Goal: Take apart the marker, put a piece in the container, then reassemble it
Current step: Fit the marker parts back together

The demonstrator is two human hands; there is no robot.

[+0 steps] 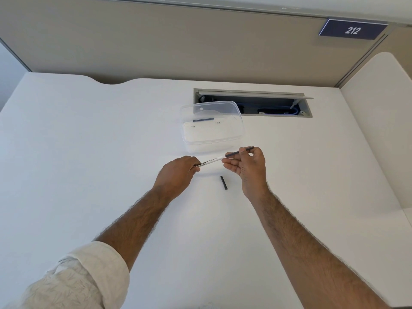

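The white marker barrel is gripped at its near-left end by the left hand, above the middle of the desk. A thin dark rod is pinched between the fingers of the right hand, its tip just beside the barrel's open end. A small black piece is left lying on the desk between the hands. Towards the far edge, the clear container is seen with another dark rod inside.

The marker barrel is white with black print, held level above the table, angled up to the right; a thin dark rod sits just right of its open end; a short black piece lies near; the clear container stands farther off, holding a dark stick.
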